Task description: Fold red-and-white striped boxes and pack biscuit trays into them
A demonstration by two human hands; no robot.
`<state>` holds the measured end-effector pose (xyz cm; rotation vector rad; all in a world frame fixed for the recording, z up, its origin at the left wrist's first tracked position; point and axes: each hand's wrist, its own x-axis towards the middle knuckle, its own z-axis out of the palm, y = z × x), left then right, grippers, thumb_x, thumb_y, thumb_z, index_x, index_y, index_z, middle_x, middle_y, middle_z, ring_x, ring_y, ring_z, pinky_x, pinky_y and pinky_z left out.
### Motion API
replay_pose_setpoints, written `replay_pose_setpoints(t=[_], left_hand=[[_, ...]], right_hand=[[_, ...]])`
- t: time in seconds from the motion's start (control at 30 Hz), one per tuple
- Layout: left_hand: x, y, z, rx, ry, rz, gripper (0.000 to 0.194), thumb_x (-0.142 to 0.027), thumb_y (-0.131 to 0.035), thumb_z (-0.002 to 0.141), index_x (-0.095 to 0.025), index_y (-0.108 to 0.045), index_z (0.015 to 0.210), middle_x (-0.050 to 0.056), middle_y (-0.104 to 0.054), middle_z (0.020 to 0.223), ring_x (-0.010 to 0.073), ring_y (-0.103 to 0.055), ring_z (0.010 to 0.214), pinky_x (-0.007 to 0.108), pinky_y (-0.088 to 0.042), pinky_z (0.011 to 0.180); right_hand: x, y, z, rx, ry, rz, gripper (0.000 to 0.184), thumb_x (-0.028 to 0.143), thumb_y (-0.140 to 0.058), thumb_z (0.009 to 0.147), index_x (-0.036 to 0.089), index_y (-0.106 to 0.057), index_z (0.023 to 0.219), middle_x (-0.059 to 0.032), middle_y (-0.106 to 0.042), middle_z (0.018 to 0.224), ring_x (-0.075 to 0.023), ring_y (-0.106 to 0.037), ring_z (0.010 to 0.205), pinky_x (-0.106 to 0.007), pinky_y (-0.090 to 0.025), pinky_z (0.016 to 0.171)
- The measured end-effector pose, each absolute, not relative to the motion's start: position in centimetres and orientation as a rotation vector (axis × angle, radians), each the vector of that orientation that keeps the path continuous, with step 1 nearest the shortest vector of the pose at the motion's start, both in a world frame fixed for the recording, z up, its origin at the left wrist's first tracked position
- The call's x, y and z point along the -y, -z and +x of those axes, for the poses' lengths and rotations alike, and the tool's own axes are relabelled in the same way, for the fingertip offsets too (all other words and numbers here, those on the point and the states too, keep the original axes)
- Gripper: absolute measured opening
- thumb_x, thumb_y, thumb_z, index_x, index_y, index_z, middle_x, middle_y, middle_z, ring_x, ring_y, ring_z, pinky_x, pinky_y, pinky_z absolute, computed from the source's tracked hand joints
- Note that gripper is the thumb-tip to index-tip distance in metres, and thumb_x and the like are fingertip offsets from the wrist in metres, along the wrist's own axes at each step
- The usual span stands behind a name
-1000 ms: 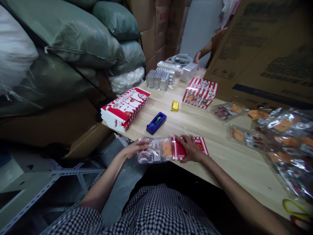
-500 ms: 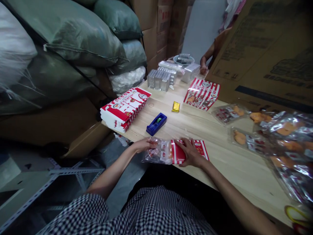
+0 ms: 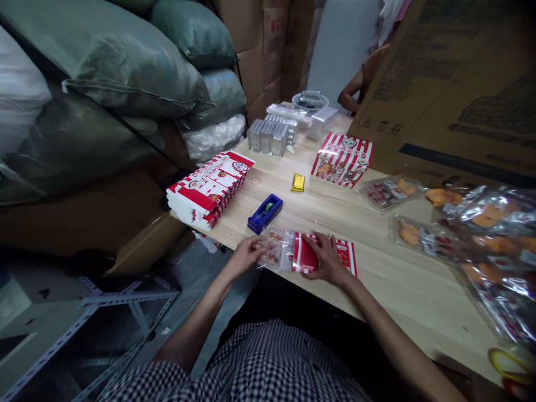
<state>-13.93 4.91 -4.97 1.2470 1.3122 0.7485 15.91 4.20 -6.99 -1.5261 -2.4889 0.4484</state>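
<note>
My left hand (image 3: 246, 255) pinches the left edge of a clear plastic packet (image 3: 274, 251) with small reddish pieces inside. The packet's right end meets a red-and-white striped carton (image 3: 302, 254), and part of it may lie inside; I cannot tell how far. My right hand (image 3: 329, 259) grips the carton, thumb and fingers across its red face, near the table's front edge. Just beyond the packet stands a blue tape dispenser (image 3: 265, 213) with a green roll. A small gold sachet (image 3: 298, 182) lies farther back.
A stack of flat striped cartons (image 3: 209, 187) sits at the table's left edge. Another striped carton (image 3: 341, 159) stands at the back. Bagged orange items (image 3: 494, 243) pile up on the right. Clear plastic trays (image 3: 268, 137) are at the far end, near another person's arm (image 3: 350, 95).
My left hand and the packet have shifted slightly; the packet's left end now looks flatter and shorter. My right hand stays on the carton. The other person's hand has drawn back.
</note>
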Motion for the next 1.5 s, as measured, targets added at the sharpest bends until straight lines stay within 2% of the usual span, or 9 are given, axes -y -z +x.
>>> replay_pose_setpoints(t=[0.17,0.37,0.53,0.73,0.93,1.07,1.3,1.5], left_hand=[[-4.1,-0.7,-12.7,-1.451,-0.791,1.679,0.035,-0.035,-0.062,0.089,-0.016,-0.073,0.115,0.002,-0.074,0.076,0.0148,-0.059,0.064,0.023,-0.039,0.061],[-4.0,-5.8,-9.7,-1.38,-0.804,1.975,0.032,-0.023,-0.05,0.095,-0.018,-0.071,0.12,0.005,-0.078,0.091,0.0169,-0.069,0.073,0.024,-0.045,0.07],[-3.8,-6.3,-9.0,-1.4,-0.767,2.06,0.032,-0.018,-0.049,0.094,-0.018,-0.071,0.117,0.006,-0.078,0.092,0.0192,-0.071,0.078,0.026,-0.047,0.074],[-3.4,-6.2,-7.9,-1.329,-0.809,2.151,0.034,-0.017,-0.047,0.095,-0.017,-0.067,0.123,0.01,-0.076,0.105,0.0208,-0.071,0.092,0.028,-0.05,0.083],[-5.2,-6.7,-8.6,-1.493,-0.793,2.067,0.03,-0.02,-0.051,0.093,-0.017,-0.068,0.117,0.007,-0.076,0.09,0.019,-0.069,0.076,0.027,-0.05,0.075],[-4.7,-6.6,-8.0,-1.401,-0.861,2.128,0.031,-0.02,-0.047,0.096,-0.016,-0.065,0.121,0.007,-0.075,0.087,0.0192,-0.07,0.077,0.028,-0.05,0.079],[-5.3,-6.3,-7.9,-1.465,-0.918,2.092,0.031,-0.021,-0.047,0.097,-0.017,-0.065,0.121,0.009,-0.076,0.097,0.0217,-0.071,0.09,0.03,-0.051,0.086],[-4.0,-6.2,-6.3,-1.264,-0.891,2.329,0.037,-0.011,-0.045,0.095,-0.017,-0.06,0.128,0.011,-0.07,0.11,0.0212,-0.068,0.099,0.033,-0.053,0.091]], right_hand=[[-3.3,5.0,14.9,2.38,-0.333,-1.549,0.114,0.048,-0.081,0.06,0.026,-0.024,0.156,-0.0194,-0.034,0.146,-0.0436,-0.03,0.14,-0.069,-0.005,0.115],[-1.7,3.4,14.0,2.152,-0.261,-1.591,0.113,0.045,-0.082,0.058,0.026,-0.025,0.154,-0.0176,-0.028,0.145,-0.0424,-0.03,0.139,-0.068,-0.004,0.117],[-0.4,3.4,13.6,2.02,-0.246,-1.608,0.118,0.044,-0.083,0.058,0.031,-0.018,0.155,-0.0143,-0.025,0.146,-0.0421,-0.029,0.139,-0.067,-0.004,0.118],[0.1,3.1,13.2,1.953,-0.197,-1.625,0.123,0.042,-0.083,0.058,0.034,-0.01,0.157,-0.0147,-0.025,0.144,-0.0437,-0.031,0.137,-0.07,-0.007,0.116],[0.3,1.7,12.5,1.91,-0.204,-1.633,0.122,0.044,-0.081,0.062,0.036,-0.004,0.157,-0.0145,-0.022,0.146,-0.0442,-0.029,0.138,-0.07,-0.008,0.116],[0.3,1.6,12.3,1.872,-0.178,-1.663,0.12,0.042,-0.082,0.062,0.036,-0.008,0.157,-0.0139,-0.021,0.146,-0.0439,-0.027,0.139,-0.069,-0.006,0.117],[0.3,1.3,11.5,1.828,-0.186,-1.647,0.121,0.044,-0.08,0.063,0.037,-0.004,0.157,-0.0141,-0.022,0.145,-0.0463,-0.027,0.138,-0.072,-0.011,0.114],[-0.3,1.1,9.7,1.693,-0.148,-1.648,0.131,0.045,-0.082,0.059,0.035,0.004,0.157,-0.0154,-0.02,0.144,-0.0466,-0.03,0.134,-0.072,-0.018,0.111]])
